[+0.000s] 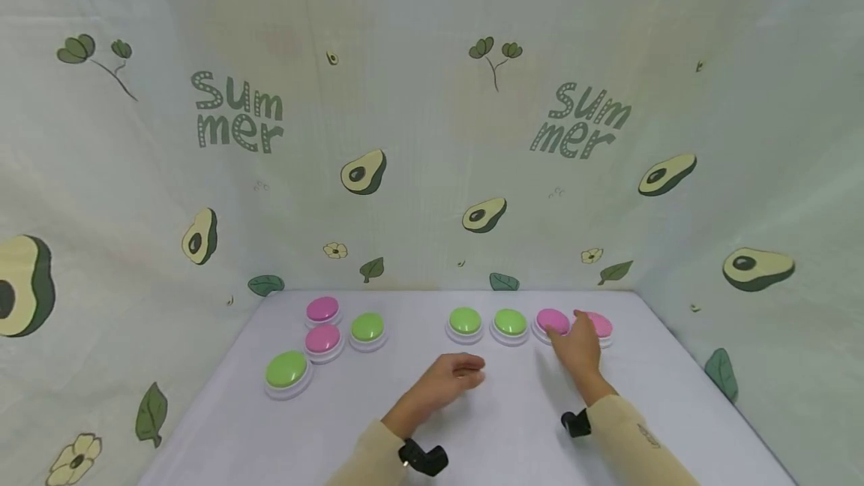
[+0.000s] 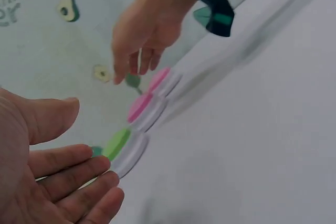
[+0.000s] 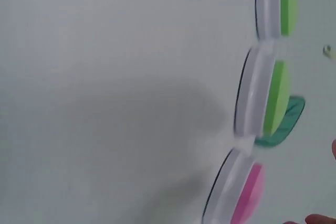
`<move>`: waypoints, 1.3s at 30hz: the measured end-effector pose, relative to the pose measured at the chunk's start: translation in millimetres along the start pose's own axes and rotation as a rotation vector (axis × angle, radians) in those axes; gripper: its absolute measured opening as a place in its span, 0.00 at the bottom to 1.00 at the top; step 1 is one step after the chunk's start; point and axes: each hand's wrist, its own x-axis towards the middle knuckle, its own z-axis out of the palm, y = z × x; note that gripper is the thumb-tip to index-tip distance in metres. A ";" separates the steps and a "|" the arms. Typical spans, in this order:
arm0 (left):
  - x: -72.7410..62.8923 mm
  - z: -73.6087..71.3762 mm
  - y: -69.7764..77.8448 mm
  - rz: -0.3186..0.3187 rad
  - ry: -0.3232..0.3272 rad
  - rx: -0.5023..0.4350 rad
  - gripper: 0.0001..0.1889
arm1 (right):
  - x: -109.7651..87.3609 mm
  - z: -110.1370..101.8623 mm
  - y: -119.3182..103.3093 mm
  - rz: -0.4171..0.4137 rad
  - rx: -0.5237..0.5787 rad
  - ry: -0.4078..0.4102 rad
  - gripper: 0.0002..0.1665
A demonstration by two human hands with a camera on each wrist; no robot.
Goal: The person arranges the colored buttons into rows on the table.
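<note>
My right hand (image 1: 579, 347) hangs over two pink push buttons at the right end of the row, the nearer-to-middle one (image 1: 553, 319) and the outer one (image 1: 601, 324), which it partly covers. Its fingers point downward and hold nothing; in the left wrist view there is a gap between that hand (image 2: 149, 30) and the button tops. Left of these stand two green buttons (image 1: 510, 322) (image 1: 466, 319) on white round bases. My left hand (image 1: 445, 381) hovers in front of the row, palm turned inward, fingers loosely extended and holding nothing.
On the left of the white table (image 1: 270, 448) stands another group: a large green button (image 1: 286, 369), a smaller green button (image 1: 367, 326) and two pink buttons (image 1: 322, 337) (image 1: 322, 308). Behind the table hangs a printed cloth (image 1: 418, 96). Both wrists wear dark straps.
</note>
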 end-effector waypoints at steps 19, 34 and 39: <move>-146.0 -238.4 -55.5 -0.288 0.513 0.517 0.49 | -109.1 134.4 -130.0 -0.289 0.249 -0.544 0.38; -154.2 -255.6 -90.3 -0.222 0.468 0.364 0.47 | -145.2 181.9 -186.3 -0.337 0.234 -0.709 0.39; -158.0 -249.1 -86.3 -0.213 0.480 0.329 0.42 | -148.8 193.7 -188.5 -0.351 0.233 -0.709 0.34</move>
